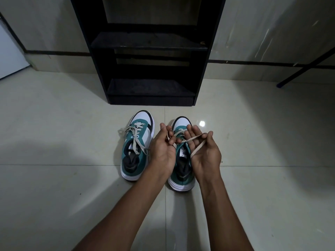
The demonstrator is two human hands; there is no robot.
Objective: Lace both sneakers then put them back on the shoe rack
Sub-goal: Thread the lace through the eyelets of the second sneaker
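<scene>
Two teal, white and black sneakers stand side by side on the floor, toes pointing at the rack. The left sneaker (137, 145) has its beige lace threaded, with loose ends trailing off to its left. Over the right sneaker (181, 171) both my hands work its beige lace (196, 140). My left hand (163, 147) pinches one end of it near the eyelets. My right hand (204, 151), palm up, holds the other end stretched across its fingers. The hands hide most of the right sneaker's middle.
A black shoe rack (150, 51) with bare shelves stands just beyond the sneakers against the wall. A dark slanted bar (306, 69) leans at the right. A pale door edge (9, 57) shows at the far left. Glossy cream tiles cover the floor.
</scene>
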